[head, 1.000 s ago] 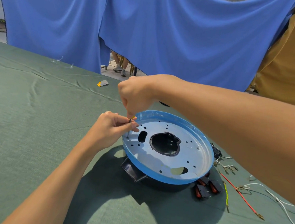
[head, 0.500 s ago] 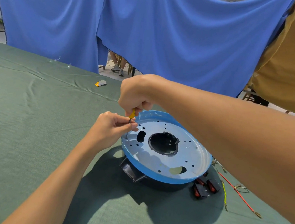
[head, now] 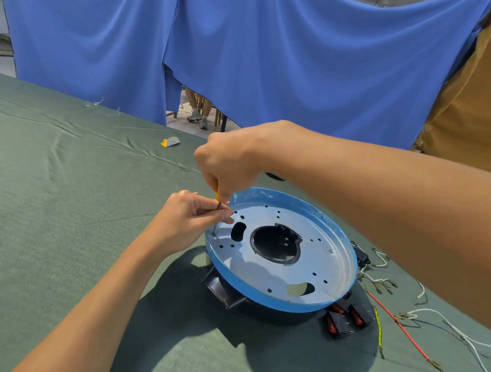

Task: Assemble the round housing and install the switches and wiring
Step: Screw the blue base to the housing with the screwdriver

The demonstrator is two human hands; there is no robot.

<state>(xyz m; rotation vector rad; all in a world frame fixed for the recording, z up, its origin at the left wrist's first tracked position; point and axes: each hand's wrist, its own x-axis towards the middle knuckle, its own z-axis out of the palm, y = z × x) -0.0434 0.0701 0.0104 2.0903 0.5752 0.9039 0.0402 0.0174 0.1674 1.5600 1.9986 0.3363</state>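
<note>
Housing (head: pixel 281 315) sits mid-table (head: pixel 58 230), plate (head: pixel 314 267) on top. Our right hand (head: pixel 228 167) fists the screwdriver (head: pixel 217 213), tip on a screw (head: pixel 213 234) at the plate's left rim; left hand (head: pixel 188 222) pinches the shaft. We judge fastening underway. Switches (head: pixel 345 320) and wires (head: pixel 398 324) lie loose beside it, uninstalled.

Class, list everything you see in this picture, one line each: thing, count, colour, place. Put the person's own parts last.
round housing: one, silver plate with blue rim on black base, mid-table.
screwdriver: one, yellow handle, tip at the plate's left edge.
switches: at least two, black with red rockers, at the housing's near right.
wires: several, red, yellow-green, white, on the cloth at right.
small piece: one, yellow and grey, far table side.
table cloth: one, green.
hanging cloth: one, blue, behind the table.
ochre cloth: one, far right.
left hand: one, pinches the screwdriver shaft.
right hand: one, grips the screwdriver handle.
</note>
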